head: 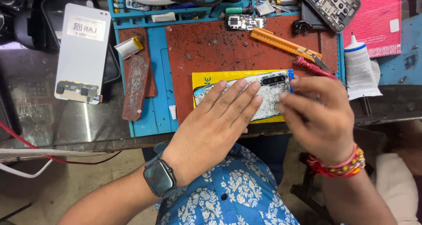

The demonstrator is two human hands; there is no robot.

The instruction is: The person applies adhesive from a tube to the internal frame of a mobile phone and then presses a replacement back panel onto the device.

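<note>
Left hand [220, 119], fingers extended flat, presses the white rectangular phone back panel [268, 93] lying on yellow film [206, 78]; right hand [318, 115], fingers curled, pinches the panel's camera-end edge.

Two hands: left hand [215, 119], right hand [321, 119]. One phone back cover [268, 95]. One yellow pouch [220, 78]. One orange utility knife [285, 44]. One red screwdriver [314, 67]. One white screen panel [83, 53]. One wristwatch [160, 178]. One glue bottle [358, 67].

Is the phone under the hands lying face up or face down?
Face down. The phone lies flat on the yellow sheet with its camera strip showing on top; the left hand presses flat on its back.
</note>
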